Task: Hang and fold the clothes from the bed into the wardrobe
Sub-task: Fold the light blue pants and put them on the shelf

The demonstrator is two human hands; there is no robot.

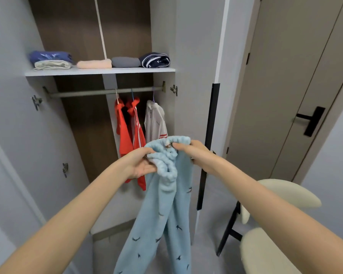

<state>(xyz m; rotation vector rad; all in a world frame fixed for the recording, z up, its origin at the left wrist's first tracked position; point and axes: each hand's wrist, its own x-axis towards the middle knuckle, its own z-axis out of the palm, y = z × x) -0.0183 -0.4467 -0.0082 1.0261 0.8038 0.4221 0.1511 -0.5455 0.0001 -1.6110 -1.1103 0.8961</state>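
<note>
Light-blue trousers (162, 204) are held up by the bunched waistband, in front of the wardrobe (77, 36) and below its rail (87, 93). Waistband is gripped by L hand (141, 165), fingers curled under, and pinched by R hand (194, 153). Legs hang free. Folded items (93, 63) lie on wardrobe shelf (127, 71).

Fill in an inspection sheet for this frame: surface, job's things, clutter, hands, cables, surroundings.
Surface: wardrobe shelf carries five folded clothes.
Job's things: light blue trousers held up at the waistband, legs hanging; two red garments and a white garment on hangers on the rail.
Clutter: nothing seen.
Hands: left hand and right hand both grip the waistband.
Cables: nothing seen.
Surroundings: cream chair at right; shut door with black handle.
</note>
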